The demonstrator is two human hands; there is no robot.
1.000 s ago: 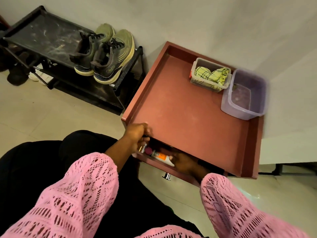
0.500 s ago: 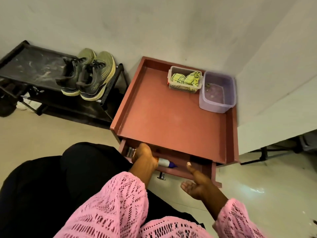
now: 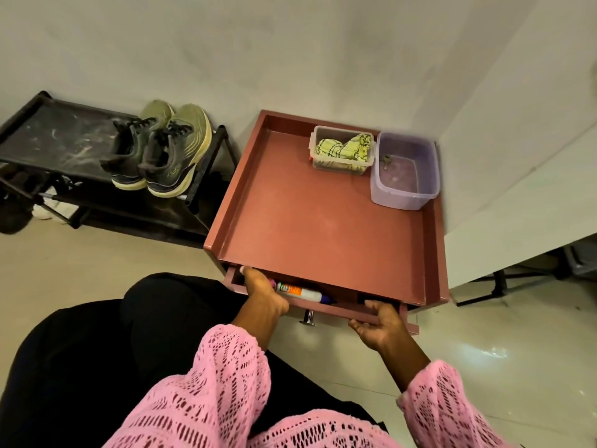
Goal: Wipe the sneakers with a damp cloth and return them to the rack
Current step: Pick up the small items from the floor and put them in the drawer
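The wiping has not begun — the person sits at a low red table (image 3: 323,221) with both hands at its drawer (image 3: 339,310), which is pulled a little way out below the table's near edge. The left hand (image 3: 263,294) reaches into the drawer's left end with its fingers resting over the drawer front, next to a white tube (image 3: 302,291) lying inside; whether it holds anything there cannot be told. The right hand (image 3: 376,324) grips the drawer front near its right end, thumb on top and fingers curled under, to the right of the metal knob (image 3: 308,317). The sneakers (image 3: 161,150) stand as a pair on the top shelf of the black rack (image 3: 58,140) just left of the table, untouched. At the table's far right corner a clear box (image 3: 342,150) holds a folded yellow cloth (image 3: 345,147), and touching it stands a purple tub (image 3: 405,173) that seems to hold a little water. The likely next move is to leave the drawer and reach across the table for the cloth, wet it, then fetch a shoe. The floor is pale glossy tile, the wall plain, and a white panel rises to the table's right.
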